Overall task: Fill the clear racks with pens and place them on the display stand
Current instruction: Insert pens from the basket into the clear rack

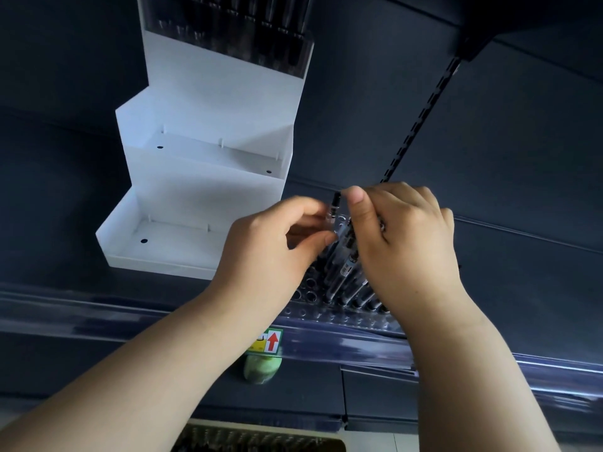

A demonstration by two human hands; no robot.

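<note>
A clear rack (pixel 329 313) with rows of holes lies on the dark shelf, several pens (pixel 346 272) standing in it. My left hand (pixel 270 246) pinches a black-capped pen (pixel 334 207) just above the rack. My right hand (pixel 404 236) is curled over the tops of the standing pens, thumb beside the held pen's cap. To the left stands the white stepped display stand (pixel 208 177). Its two lower tiers hold nothing; a filled clear rack (pixel 248 31) sits on its top tier.
A clear plastic strip (pixel 456 347) runs along the shelf's front edge, with a red-arrow label (pixel 269 341) on it. A pale green object (pixel 262 368) sits below. A box of pens (pixel 254 440) shows at the bottom edge. A slotted upright (pixel 424 115) rises behind.
</note>
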